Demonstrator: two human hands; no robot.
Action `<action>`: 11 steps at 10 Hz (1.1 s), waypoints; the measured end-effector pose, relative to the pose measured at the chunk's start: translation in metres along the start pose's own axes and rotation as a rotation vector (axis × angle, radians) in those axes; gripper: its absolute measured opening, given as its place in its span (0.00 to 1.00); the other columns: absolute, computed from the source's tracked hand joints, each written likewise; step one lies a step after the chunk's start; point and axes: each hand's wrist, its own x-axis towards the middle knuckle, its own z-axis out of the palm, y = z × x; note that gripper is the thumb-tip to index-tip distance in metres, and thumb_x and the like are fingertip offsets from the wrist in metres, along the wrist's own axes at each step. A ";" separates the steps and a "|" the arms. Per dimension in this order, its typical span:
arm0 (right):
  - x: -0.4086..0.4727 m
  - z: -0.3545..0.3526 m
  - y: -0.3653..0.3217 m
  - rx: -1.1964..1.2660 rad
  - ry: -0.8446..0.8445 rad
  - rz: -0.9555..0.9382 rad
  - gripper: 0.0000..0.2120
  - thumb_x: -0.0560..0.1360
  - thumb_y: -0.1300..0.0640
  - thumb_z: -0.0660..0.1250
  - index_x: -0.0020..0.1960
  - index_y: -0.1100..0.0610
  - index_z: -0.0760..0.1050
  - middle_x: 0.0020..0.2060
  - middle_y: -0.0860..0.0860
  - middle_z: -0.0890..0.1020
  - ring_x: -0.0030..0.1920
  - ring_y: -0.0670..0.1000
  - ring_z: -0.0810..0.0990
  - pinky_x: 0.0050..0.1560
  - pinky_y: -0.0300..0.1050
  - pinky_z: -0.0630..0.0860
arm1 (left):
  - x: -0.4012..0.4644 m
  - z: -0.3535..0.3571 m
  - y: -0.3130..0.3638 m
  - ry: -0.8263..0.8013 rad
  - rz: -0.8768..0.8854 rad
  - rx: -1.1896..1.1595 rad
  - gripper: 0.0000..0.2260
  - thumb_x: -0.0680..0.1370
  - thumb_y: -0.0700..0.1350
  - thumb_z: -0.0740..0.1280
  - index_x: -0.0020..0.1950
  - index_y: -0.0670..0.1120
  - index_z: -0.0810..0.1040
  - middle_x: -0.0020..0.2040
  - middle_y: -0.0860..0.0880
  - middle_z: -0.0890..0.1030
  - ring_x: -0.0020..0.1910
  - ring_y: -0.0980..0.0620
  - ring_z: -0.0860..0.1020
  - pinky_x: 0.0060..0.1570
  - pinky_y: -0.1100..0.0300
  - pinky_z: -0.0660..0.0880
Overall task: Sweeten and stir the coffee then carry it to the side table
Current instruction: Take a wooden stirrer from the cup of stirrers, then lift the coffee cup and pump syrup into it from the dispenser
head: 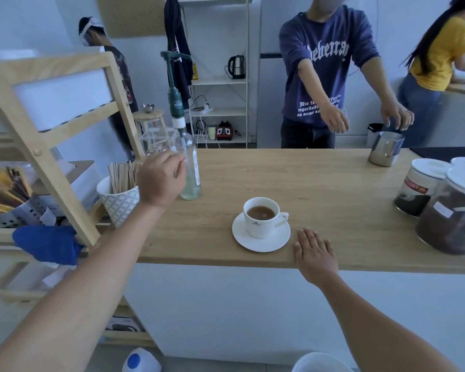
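A white cup of coffee [262, 217] stands on a white saucer [261, 242] near the front edge of the wooden counter [293, 183]. Left of it stands a clear syrup bottle [191, 167] with a green pump on top. My left hand [161, 178] wraps around the bottle's lower body. My right hand [313, 251] lies flat on the counter edge, just right of the saucer, fingers spread and holding nothing. A white patterned cup of wooden stir sticks [121, 191] sits left of the bottle, beside my left wrist.
Jars of coffee grounds [446, 210] crowd the counter's right end, with a steel milk pitcher [385, 153] behind. A person in a blue shirt [325, 71] reaches over the far side. A wooden rack [51, 146] with cutlery and a blue cloth [49, 247] stands left.
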 end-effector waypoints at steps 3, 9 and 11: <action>0.002 -0.001 0.000 -0.008 -0.018 0.008 0.26 0.82 0.47 0.39 0.78 0.53 0.45 0.79 0.47 0.47 0.78 0.47 0.44 0.77 0.50 0.42 | -0.062 0.038 0.053 -0.150 0.074 -0.112 0.07 0.73 0.38 0.68 0.40 0.44 0.85 0.33 0.49 0.84 0.30 0.47 0.81 0.24 0.62 0.73; 0.001 0.003 0.002 -0.008 0.018 0.004 0.26 0.82 0.48 0.39 0.78 0.52 0.47 0.78 0.47 0.49 0.78 0.47 0.44 0.77 0.51 0.42 | -0.159 0.056 0.115 -0.390 -0.054 -0.257 0.13 0.73 0.43 0.61 0.40 0.46 0.86 0.34 0.54 0.84 0.27 0.51 0.80 0.22 0.69 0.64; 0.001 0.005 0.003 -0.010 0.032 0.005 0.26 0.82 0.48 0.40 0.78 0.52 0.48 0.78 0.47 0.50 0.78 0.47 0.45 0.77 0.51 0.42 | -0.170 0.064 0.114 -0.442 -0.043 -0.385 0.11 0.75 0.41 0.63 0.42 0.43 0.86 0.41 0.52 0.84 0.41 0.50 0.79 0.36 0.62 0.76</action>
